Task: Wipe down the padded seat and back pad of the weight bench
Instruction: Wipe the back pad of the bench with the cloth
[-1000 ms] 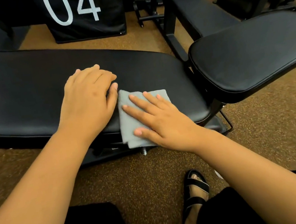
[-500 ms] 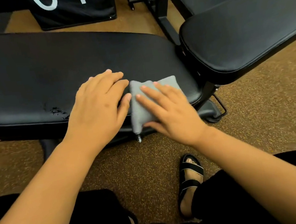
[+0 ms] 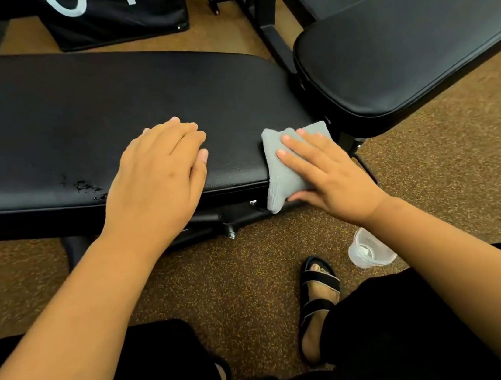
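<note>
While your right hand [image 3: 326, 173] presses the folded grey cloth [image 3: 284, 166] flat with straight, spread fingers, nothing is actually gripped: the cloth is only pinned against the back pad [image 3: 105, 113], at the pad's near corner beside the seat pad [image 3: 398, 42]. Part of the cloth hangs over the pad's near edge, so a sideways stroke with light pressure could let it slip off onto the floor. Your left hand [image 3: 161, 176] rests palm-down on the back pad, further from the seat, fingers relaxed and holding nothing. Just beyond it the vinyl looks cracked or scuffed [image 3: 86, 187]; dragging the cloth hard across that patch could snag it. Below the pad, a clear plastic cup [image 3: 368, 250] stands near your sandalled foot [image 3: 318, 302] and could be knocked over.
</note>
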`<state>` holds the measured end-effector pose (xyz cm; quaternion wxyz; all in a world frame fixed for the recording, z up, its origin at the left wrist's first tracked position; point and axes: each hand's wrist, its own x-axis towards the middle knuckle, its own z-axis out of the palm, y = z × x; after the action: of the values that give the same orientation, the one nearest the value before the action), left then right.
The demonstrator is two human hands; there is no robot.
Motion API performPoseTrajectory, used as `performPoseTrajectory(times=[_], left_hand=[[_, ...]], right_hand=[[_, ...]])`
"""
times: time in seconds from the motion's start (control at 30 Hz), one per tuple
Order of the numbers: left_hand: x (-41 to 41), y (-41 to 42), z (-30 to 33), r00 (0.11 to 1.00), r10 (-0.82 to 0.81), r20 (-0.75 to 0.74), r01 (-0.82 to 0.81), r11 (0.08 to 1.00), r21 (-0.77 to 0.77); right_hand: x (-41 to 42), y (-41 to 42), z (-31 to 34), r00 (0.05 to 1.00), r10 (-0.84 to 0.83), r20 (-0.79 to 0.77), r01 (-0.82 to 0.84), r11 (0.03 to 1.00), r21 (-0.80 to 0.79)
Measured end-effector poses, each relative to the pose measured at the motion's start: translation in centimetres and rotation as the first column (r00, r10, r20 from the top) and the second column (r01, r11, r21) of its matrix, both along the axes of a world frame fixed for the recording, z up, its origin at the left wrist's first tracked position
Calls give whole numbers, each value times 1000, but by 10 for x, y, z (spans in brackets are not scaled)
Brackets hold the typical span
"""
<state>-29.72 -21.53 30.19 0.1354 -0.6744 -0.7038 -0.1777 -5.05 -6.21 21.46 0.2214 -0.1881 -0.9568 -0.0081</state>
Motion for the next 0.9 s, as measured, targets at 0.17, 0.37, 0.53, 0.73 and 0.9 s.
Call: performPoseTrajectory(times=[0.17, 0.37, 0.53, 0.73, 0.9], left_hand=[[0, 1, 0, 999, 5, -32, -5, 1000, -20], [0, 1, 2, 1000, 15, -19, -16, 997, -76], [22, 3, 7, 994, -11, 110, -1, 994, 111], [50, 5, 1, 910, -83, 406, -43, 956, 290], [45, 6, -22, 984, 102, -145, -108, 994, -32]], right_hand=[[-25, -26, 14, 999, -50, -7, 50, 999, 5], [-74, -55, 27, 999, -12, -38, 13, 999, 31], [-87, -59, 35, 987, 108, -119, -124, 983, -135], [-75, -58, 51, 961, 180, -208, -253, 876, -411], [-30, -23, 31, 942, -193, -275, 51, 892, -449]])
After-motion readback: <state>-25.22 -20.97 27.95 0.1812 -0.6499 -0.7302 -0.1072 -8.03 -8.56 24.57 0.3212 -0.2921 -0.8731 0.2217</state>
